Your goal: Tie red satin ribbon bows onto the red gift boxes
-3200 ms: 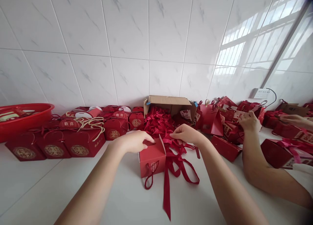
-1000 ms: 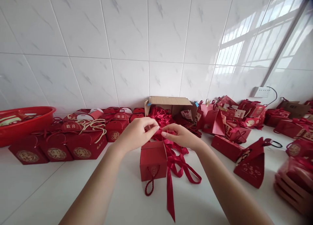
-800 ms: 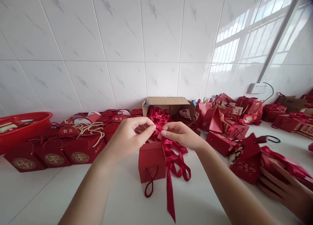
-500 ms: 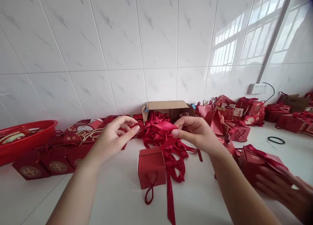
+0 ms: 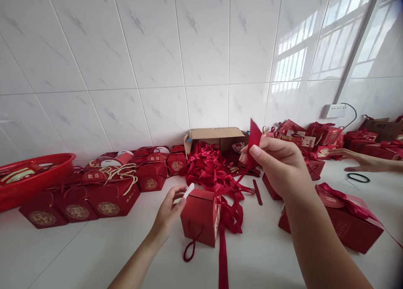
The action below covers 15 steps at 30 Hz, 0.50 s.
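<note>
A small red gift box [image 5: 199,217] stands upright on the white table in front of me, a dark red cord loop hanging from its near side. My left hand [image 5: 170,211] is closed at the box's upper left edge, with thumb and fingers on a white flap there. Raised to the right, my right hand [image 5: 278,167] pinches a red satin ribbon [image 5: 254,136] near its pointed end. The ribbon trails down towards the box and the ribbon heap [image 5: 206,165] behind it. Another ribbon length [image 5: 223,255] runs along the table towards me.
An opened cardboard box [image 5: 217,133] lies behind the heap. Red boxes [image 5: 108,207] and a red basin [image 5: 59,171] stand at left. A ribboned box [image 5: 352,234], a black ring [image 5: 358,178] and another person's hand [image 5: 362,160] are at right.
My left hand has moved down onto the gift box, which has turned slightly. My right hand has lifted the ribbon up and right. The other person's hand has moved away from the ribboned box.
</note>
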Each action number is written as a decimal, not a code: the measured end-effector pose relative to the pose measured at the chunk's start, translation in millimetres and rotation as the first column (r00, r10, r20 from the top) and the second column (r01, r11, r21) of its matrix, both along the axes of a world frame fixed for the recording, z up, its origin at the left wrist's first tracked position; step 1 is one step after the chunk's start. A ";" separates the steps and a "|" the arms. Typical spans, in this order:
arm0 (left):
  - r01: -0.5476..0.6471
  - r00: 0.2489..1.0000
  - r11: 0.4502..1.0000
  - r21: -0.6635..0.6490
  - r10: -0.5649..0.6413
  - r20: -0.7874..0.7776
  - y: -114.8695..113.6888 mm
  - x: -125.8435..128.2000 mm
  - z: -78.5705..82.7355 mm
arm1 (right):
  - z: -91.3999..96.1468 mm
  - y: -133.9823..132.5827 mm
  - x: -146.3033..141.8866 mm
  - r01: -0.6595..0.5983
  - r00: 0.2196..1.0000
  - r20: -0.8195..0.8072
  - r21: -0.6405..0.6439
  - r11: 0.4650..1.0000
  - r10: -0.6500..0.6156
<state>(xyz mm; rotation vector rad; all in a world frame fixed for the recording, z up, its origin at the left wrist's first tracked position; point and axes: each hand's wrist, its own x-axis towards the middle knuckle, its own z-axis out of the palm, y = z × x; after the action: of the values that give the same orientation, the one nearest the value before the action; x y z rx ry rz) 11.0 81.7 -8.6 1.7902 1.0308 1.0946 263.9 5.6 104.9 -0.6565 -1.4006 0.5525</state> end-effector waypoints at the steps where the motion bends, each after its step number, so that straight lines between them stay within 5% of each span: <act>1: -0.008 1.000 1.000 0.020 0.008 -0.018 -3.1 2.5 -1.1 | -0.6 1.1 -1.4 -0.003 1.000 0.011 -0.022 1.000 0.004; 7: -0.177 0.965 0.957 0.230 0.214 -0.148 -9.3 9.9 -10.7 | -1.7 5.5 -6.9 -0.155 0.988 0.002 -0.070 0.985 0.156; 15: -0.259 0.949 0.931 0.258 0.295 -0.110 -12.6 7.7 -14.2 | -29.6 39.9 -34.1 -0.157 0.898 0.316 -0.421 0.894 0.306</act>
<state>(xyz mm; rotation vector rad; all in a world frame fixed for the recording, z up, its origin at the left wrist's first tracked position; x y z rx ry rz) 18.7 69.1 -22.8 1.9829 1.3193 1.3220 229.8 45.5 75.3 -0.9522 -1.7666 0.9529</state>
